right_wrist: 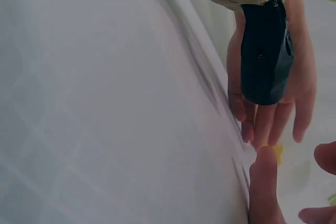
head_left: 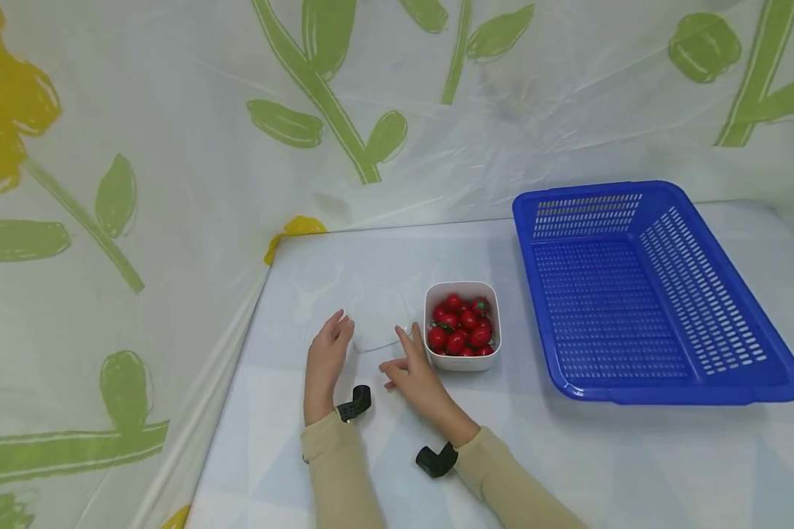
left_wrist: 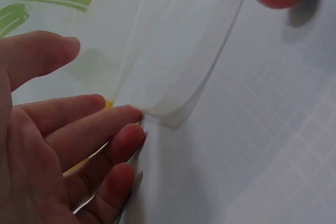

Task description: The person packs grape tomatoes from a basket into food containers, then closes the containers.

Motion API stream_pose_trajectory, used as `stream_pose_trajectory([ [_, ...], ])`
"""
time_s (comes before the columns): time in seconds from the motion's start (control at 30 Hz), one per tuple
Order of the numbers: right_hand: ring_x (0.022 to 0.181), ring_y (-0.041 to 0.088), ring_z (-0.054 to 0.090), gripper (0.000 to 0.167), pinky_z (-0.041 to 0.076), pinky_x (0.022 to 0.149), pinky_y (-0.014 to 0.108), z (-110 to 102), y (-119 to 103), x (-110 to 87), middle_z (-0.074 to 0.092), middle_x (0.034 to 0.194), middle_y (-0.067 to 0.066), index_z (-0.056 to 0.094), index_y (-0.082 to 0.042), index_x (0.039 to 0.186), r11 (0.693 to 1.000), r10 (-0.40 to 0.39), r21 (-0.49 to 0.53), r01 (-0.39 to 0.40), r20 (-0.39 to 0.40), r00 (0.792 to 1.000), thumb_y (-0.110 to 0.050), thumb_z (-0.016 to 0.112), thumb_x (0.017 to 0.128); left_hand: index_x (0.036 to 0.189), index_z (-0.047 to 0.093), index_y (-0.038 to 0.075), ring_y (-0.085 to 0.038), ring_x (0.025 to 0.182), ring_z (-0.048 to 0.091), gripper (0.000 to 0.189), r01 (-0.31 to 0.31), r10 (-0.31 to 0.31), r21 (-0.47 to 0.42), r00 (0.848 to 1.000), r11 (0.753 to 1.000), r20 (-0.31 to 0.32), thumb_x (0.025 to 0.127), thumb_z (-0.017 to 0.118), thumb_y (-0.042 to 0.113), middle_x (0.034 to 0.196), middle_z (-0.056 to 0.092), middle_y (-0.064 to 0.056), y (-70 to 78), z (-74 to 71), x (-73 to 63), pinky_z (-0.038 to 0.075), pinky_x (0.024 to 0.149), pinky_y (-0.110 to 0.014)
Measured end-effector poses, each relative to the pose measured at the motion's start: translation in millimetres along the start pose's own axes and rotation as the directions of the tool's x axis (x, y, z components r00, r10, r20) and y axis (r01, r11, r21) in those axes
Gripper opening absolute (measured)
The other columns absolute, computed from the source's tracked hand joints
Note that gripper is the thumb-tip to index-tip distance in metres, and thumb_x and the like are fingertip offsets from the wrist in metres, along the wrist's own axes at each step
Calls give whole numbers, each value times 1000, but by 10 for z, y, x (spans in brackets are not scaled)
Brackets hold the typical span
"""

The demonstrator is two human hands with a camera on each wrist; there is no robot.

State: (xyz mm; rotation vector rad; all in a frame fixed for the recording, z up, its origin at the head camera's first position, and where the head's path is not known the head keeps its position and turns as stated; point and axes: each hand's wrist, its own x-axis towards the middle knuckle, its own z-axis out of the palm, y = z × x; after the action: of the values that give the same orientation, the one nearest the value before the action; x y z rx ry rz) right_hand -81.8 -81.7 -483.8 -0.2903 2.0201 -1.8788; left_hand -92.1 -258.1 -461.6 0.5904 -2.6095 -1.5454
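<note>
A clear, thin plastic piece with a rounded corner, like a lid [left_wrist: 194,72], lies on the table between the hands; in the head view mostly its near edge shows. My left hand [head_left: 327,360] is at its left side, fingers extended, with fingertips right at the rounded corner in the left wrist view. On the other side, my right hand [head_left: 422,382] has its fingers spread, the longest reaching beside a white box [head_left: 465,364]. Small red tomatoes [head_left: 459,330], some with green stems, fill that box. Neither hand grips anything.
A large blue plastic basket [head_left: 688,389] with slotted walls stands to the right of the box. Pale patterned cloth covers the table [head_left: 271,411]. Behind and to the left hangs a white sheet [head_left: 192,88] with green leaves and yellow flowers.
</note>
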Motion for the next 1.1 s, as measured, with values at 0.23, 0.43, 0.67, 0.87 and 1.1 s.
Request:
stream_pose_trajectory([
  [0.23,112,25,50,65,49,78,30,-24,-71,-26,-10,148,7,20,-15,143,991,-35,127,29,49,998,-11,55,87,129,47,19,-17,105,52,45,-44,28,-202,996,978,-79,86,59,23,120,55,1,-26,5,6,41,88,-37],
  [0.43,122,27,39,69,45,87,35,-22,-286,-124,-7,148,10,16,-12,143,990,-60,136,45,107,992,-7,55,86,130,45,22,-19,97,55,56,-19,-21,-362,994,932,-107,80,65,8,125,50,2,-42,-20,20,44,81,-31],
  [0.67,125,27,35,72,44,88,35,-29,-527,-234,-5,148,5,10,-14,143,977,-104,200,77,132,986,-7,54,87,133,43,20,-20,101,57,61,-49,-20,-604,994,796,-107,79,67,10,118,57,-7,-1,-81,4,46,83,-25],
  [0.87,124,23,37,70,43,89,39,-31,-751,-331,3,147,-1,6,-19,143,980,-144,149,136,43,989,-13,51,90,127,50,6,-21,98,60,51,-185,125,-688,983,702,-137,79,67,15,112,60,-10,55,-46,61,46,84,-26],
  [1.1,126,27,33,68,39,94,40,-126,-890,-400,11,146,4,-1,-18,144,906,-277,314,285,-68,958,-4,43,93,113,55,-5,-25,97,58,33,-288,270,-817,948,499,-169,82,62,2,107,60,-16,466,-58,-158,46,84,-30],
])
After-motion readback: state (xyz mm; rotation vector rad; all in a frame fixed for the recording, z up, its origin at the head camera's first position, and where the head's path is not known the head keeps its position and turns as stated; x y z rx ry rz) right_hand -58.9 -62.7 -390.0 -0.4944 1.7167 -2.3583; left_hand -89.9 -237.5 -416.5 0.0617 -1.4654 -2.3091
